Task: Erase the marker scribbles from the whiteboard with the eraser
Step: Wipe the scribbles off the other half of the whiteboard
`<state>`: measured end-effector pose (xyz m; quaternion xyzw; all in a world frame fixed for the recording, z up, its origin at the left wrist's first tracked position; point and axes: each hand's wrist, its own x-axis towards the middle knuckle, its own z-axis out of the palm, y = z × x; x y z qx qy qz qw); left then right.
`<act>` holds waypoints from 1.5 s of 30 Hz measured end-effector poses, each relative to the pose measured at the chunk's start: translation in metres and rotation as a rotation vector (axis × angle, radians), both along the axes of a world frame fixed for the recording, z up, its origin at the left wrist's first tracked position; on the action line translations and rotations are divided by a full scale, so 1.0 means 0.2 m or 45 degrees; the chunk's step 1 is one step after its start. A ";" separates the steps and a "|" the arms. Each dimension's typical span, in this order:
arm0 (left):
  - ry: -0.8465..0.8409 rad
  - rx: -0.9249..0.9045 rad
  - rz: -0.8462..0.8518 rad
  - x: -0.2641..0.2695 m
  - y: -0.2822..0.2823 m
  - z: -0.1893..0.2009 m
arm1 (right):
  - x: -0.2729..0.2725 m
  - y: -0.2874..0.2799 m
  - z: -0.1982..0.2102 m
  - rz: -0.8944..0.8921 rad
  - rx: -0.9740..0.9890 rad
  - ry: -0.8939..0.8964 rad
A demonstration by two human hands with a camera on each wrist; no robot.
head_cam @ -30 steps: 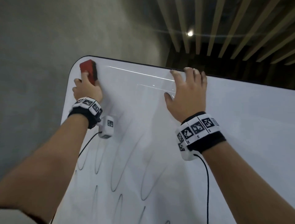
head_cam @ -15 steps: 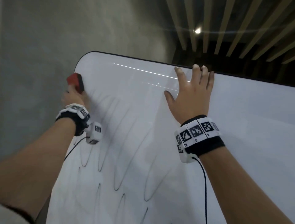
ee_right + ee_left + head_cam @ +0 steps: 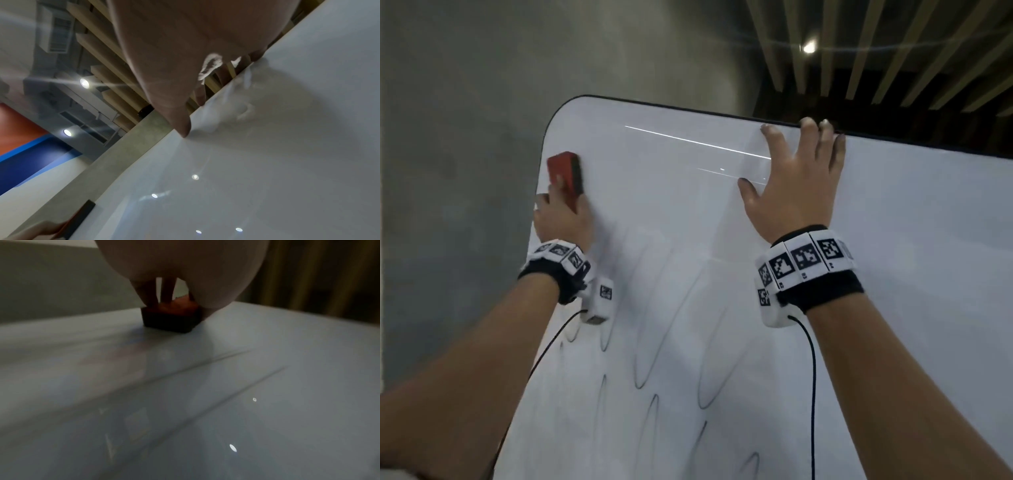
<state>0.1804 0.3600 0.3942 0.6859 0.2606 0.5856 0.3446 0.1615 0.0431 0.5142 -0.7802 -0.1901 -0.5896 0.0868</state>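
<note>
Since the earlier frame, the one eraser (image 3: 565, 178) has shifted inward from the whiteboard's (image 3: 722, 222) left edge, toward its upper-left corner. The left hand (image 3: 561, 219) grips the eraser, fingers curled round it, its dark felt face against the whiteboard above about eight marker scribbles (image 3: 650, 346). The right hand (image 3: 794, 185) lies flat, fingers spread, fingertips at the whiteboard's top edge.

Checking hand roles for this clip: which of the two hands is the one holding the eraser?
The left hand grips the red eraser against the whiteboard; the right hand lies flat, holding nothing.
</note>
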 end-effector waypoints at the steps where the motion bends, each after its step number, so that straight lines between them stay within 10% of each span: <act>1: 0.061 -0.130 0.037 0.01 -0.03 0.01 | 0.00 0.00 0.00 -0.005 -0.006 0.005; 9: -0.067 0.829 -0.183 -0.11 -0.42 -0.24 | 0.00 0.00 0.00 -0.002 -0.004 0.006; 17: 0.106 -0.196 0.019 -0.03 -0.10 -0.13 | -0.02 -0.01 0.01 -0.010 -0.034 0.051; 24: -0.103 1.046 -0.260 -0.13 -0.53 -0.30 | -0.02 -0.02 0.00 0.006 -0.035 0.051; 26: -0.065 0.886 -0.176 -0.10 -0.39 -0.26 | -0.02 -0.03 0.00 -0.008 -0.050 0.058; 31: 0.165 -0.615 -0.035 -0.09 -0.04 -0.26 | -0.04 -0.04 0.01 -0.013 -0.073 0.065; 39: -0.014 0.473 -0.253 -0.14 -0.42 -0.35 | -0.03 0.02 -0.01 -0.019 0.002 0.066; 45: 0.262 -0.736 -0.104 -0.11 0.06 -0.72 | -0.03 -0.02 -0.01 -0.032 -0.054 0.067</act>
